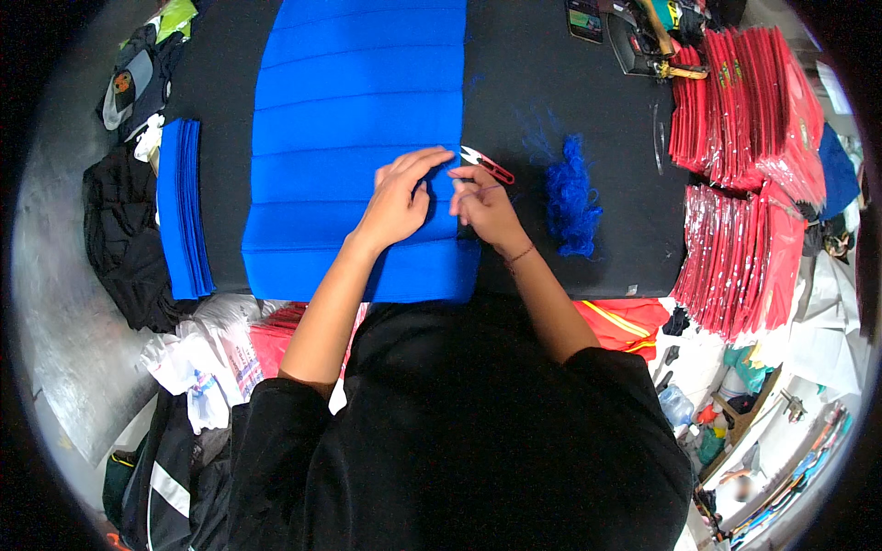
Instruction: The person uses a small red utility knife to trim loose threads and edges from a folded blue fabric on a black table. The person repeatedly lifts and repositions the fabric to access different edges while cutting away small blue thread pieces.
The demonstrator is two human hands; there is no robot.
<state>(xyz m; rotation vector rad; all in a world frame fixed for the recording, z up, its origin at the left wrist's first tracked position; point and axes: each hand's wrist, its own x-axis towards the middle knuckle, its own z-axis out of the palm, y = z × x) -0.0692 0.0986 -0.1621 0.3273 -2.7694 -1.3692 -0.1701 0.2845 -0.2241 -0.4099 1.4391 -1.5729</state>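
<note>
A long blue fabric piece point(358, 124) with several crosswise seams lies flat before me on a black-covered table point(537, 82). My left hand point(400, 196) rests over it, fingers stretched to its right edge and thumb spread away. Close beside, my right hand point(482, 203) has bent fingers at the same edge; a thin thread seems to cross them. Whether those fingers pinch anything is unclear. Thread snips point(490, 165) with a red handle are just above the right hand, blades pointing at the fabric edge; I cannot tell if the hand touches them.
A tangle of blue threads point(573, 200) lies to the right. Folded blue strips point(182, 210) are stacked at the left edge. Red plastic-wrapped packs point(744, 110) pile up on the right, near a tape dispenser point(634, 45) and a phone point(584, 19). White plastic bags point(207, 351) sit below left.
</note>
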